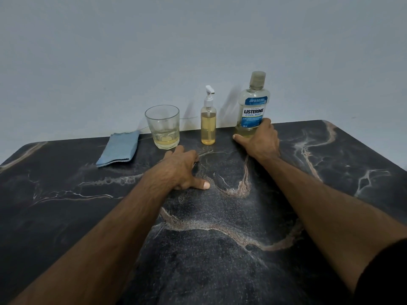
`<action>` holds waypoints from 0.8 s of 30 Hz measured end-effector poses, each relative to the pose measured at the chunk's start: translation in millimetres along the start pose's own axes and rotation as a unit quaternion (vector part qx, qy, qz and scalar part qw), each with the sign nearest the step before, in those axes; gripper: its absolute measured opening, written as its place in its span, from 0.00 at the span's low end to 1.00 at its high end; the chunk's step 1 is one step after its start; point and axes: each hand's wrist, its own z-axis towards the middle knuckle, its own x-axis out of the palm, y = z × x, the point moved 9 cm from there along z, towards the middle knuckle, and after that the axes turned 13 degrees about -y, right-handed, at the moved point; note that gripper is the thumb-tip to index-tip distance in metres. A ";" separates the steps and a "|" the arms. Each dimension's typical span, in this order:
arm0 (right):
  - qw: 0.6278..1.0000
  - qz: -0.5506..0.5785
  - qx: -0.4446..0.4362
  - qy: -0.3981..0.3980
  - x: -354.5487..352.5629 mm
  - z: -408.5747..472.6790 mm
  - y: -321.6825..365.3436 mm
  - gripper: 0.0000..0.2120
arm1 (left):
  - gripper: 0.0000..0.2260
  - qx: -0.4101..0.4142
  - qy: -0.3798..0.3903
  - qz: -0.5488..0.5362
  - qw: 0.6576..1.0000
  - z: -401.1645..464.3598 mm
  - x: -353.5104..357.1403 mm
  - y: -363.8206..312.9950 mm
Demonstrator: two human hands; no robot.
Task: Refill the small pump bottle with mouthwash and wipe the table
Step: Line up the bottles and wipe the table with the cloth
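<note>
The small pump bottle (208, 124) stands upright on the dark marble table (220, 249), its white nozzle pointing right toward the Listerine bottle (253, 106), which also stands upright with its cap on. The right hand (261, 143) wraps the lower part of the Listerine bottle, thumb stretched left toward the pump bottle. The left hand (184, 169) rests on the table, fingers loosely bent, just in front of the glass (163, 126) left of the pump bottle. A folded blue cloth (119, 148) lies further left.
</note>
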 end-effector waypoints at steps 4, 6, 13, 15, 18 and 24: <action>1.000 -0.004 0.000 0.005 0.8 -0.5 -0.3 0.43 | 0.39 0.000 0.000 0.001 1.000 0.4 0.4 0.3; 1.000 -0.002 -0.002 0.003 -0.2 -1.6 -0.9 0.45 | 0.39 0.000 -0.001 0.000 1.000 -0.1 -0.2 0.3; 0.997 0.055 0.024 0.041 -13.7 -17.7 -4.8 0.55 | 0.31 0.011 -0.070 -0.073 0.995 -20.5 -10.9 -1.8; 0.997 0.074 0.019 0.034 -23.9 -26.6 -4.0 0.47 | 0.30 0.020 -0.097 -0.109 0.989 -29.8 -15.8 2.5; 0.994 0.077 -0.080 -0.021 -43.2 -51.3 20.3 0.29 | 0.26 0.018 -0.147 -0.134 0.980 -43.3 -30.2 17.5; 0.934 0.079 -0.326 0.125 -13.7 -132.3 134.9 0.10 | 0.18 -0.005 -0.184 -0.110 0.977 -69.3 -53.8 63.9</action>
